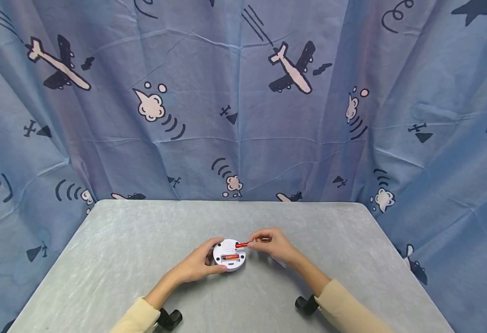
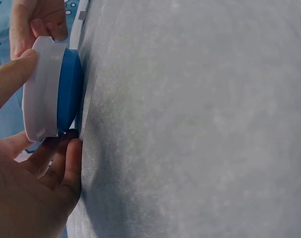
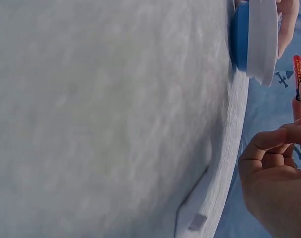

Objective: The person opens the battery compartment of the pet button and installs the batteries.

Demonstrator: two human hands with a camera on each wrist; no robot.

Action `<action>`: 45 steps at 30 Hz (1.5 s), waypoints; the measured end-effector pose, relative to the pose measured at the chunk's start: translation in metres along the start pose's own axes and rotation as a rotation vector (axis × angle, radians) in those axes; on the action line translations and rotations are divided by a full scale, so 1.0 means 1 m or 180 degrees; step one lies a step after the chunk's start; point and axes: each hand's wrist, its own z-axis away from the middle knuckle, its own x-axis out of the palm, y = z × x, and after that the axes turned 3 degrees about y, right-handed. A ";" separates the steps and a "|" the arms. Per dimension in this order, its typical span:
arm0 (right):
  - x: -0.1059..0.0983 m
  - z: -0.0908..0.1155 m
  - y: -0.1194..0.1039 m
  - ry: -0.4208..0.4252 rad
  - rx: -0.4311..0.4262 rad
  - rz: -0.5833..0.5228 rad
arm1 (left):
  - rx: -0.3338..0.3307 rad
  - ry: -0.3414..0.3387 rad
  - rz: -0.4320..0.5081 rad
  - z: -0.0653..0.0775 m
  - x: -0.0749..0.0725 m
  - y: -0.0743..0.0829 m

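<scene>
My left hand (image 1: 194, 264) grips a round white device (image 1: 228, 245) by its edge, thumb at the near side and fingers around the far side. Its upturned face shows a patch of small holes and a battery slot, where a red battery (image 1: 230, 257) lies. The underside is blue, as the left wrist view shows on the device (image 2: 70, 89). Between thumb and fingertips my right hand (image 1: 276, 246) pinches a second red battery (image 1: 241, 245), held over the device's right side. In the right wrist view this battery (image 3: 298, 69) points away from the fingers.
A small flat white piece (image 1: 279, 262) lies on the table under my right wrist. The grey-white table (image 1: 143, 231) reaches back to a blue patterned curtain (image 1: 202, 92). A black wrist mount (image 1: 170, 319) sits at the left sleeve, another (image 1: 307, 305) at the right.
</scene>
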 end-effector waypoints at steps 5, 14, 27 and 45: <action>0.009 -0.003 -0.001 -0.0041 -0.0190 -0.0108 | 0.0024 -0.0014 0.0020 0.000 0.000 -0.001; 0.022 -0.003 -0.006 -0.0176 -0.0139 -0.0145 | 0.0036 -0.0021 0.0135 0.001 0.000 0.000; 0.040 -0.004 -0.017 -0.0164 -0.0549 0.0093 | 0.0096 -0.0035 0.0106 0.001 -0.001 0.001; 0.045 -0.005 -0.011 -0.0354 -0.0511 0.0508 | 0.0090 0.0024 -0.0229 0.001 -0.001 0.003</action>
